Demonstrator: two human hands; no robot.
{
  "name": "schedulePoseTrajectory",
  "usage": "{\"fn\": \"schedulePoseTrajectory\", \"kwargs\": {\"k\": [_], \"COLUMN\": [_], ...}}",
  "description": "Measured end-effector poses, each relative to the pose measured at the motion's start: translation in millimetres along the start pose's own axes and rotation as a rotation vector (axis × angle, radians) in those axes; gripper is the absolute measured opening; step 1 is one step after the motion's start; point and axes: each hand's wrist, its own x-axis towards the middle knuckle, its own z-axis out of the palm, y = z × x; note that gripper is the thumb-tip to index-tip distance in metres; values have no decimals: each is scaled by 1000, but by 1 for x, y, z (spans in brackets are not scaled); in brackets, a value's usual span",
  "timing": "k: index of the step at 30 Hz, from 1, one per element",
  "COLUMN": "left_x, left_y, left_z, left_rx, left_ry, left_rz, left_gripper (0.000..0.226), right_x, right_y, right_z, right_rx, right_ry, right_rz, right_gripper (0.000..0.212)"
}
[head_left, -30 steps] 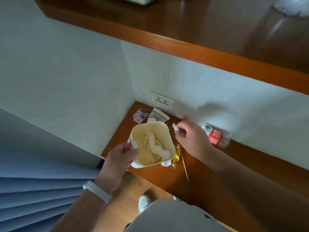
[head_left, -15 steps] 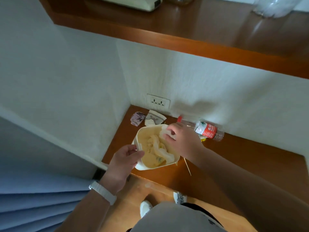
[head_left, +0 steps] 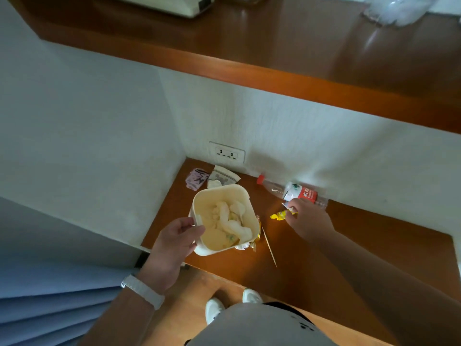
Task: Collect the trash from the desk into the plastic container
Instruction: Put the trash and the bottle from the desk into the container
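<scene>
Left hand (head_left: pixel 172 243) grip holds the plastic container (head_left: pixel 219 188) rim near the desk (head_left: pixel 374 245) front edge. Right hand (head_left: pixel 306 221) grip pinches the yellow wrapper (head_left: pixel 279 215) beside the bottle (head_left: pixel 291 191). Open wood extends rightward.

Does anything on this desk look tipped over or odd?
The water bottle lies on its side by the wall. A thin stick lies loose beside the plastic container the left hand grips; the right hand pinches a yellow wrapper.

Cream plastic container (head_left: pixel 239 193) at front-left of desk (head_left: pixel 349 245), crumpled white tissues (head_left: pixel 229 218) inside, yellow wrapper (head_left: pixel 279 215) just right, red-capped clear bottle (head_left: pixel 291 192) lying along wall, gold wrapper (head_left: pixel 254 244) and thin stick (head_left: pixel 269 248) beside container, pink packet (head_left: pixel 195 179) and grey packet (head_left: pixel 223 177) in corner behind
</scene>
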Motion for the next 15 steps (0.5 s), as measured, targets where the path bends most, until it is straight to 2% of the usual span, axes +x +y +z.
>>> {"fn": "schedulePoseTrajectory", "kwargs": {"k": [2, 6, 11, 15], "left_x": [-1, -6, -18, -24], "left_y": [2, 3, 4, 0], "left_z": [5, 17, 38, 50], "left_rx": [2, 6, -47, -55], "left_ry": [17, 45, 60, 65], "left_rz": [11, 10, -20, -38], "left_gripper": [23, 28, 20, 23], "right_x": [10, 29, 46, 53], "right_y": [19, 39, 50, 53], "right_z": [7, 19, 33, 41], "right_rx": [-72, -165, -248, -292], "right_ry": [-62, -122, -114, -75], "right_rz": [5, -117, -225, -221], "right_gripper": [30, 36, 35, 29]}}
